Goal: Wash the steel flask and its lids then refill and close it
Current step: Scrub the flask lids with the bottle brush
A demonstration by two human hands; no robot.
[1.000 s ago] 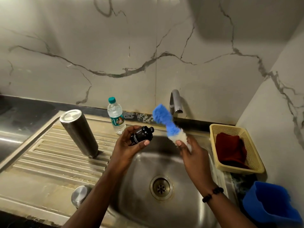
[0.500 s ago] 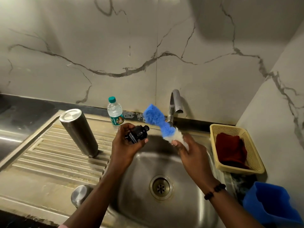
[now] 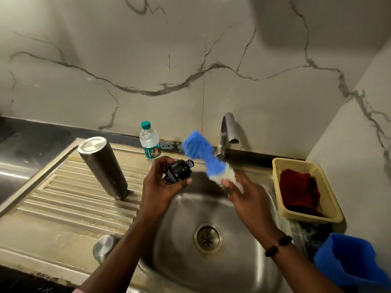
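Steel cap (image 3: 105, 247) sits near the drainboard's front edge. Sink (image 3: 249, 261) basin lies open below both hands. Left hand (image 3: 163, 187) grips the black inner lid (image 3: 178, 171); right hand (image 3: 243, 193) grips a blue brush (image 3: 201, 153). Flask (image 3: 102, 166) stands inverted on the drainboard. Basket (image 3: 330, 208) holds 1 red cloth (image 3: 298, 191).

We cannot make out the right hand (image 3: 243, 193) clearly: it is smeared by motion blur, and so is the white lower end of the blue brush (image 3: 203, 157) it holds, so the grip is unclear. The left hand (image 3: 160, 185) covers part of the black inner lid (image 3: 178, 171). The left forearm hides part of the steel cap (image 3: 104, 247) on the desk (image 3: 53, 225). The blue tub (image 3: 355, 259) is cut off by the right edge. The small bottle (image 3: 150, 140)'s label is too small to read.
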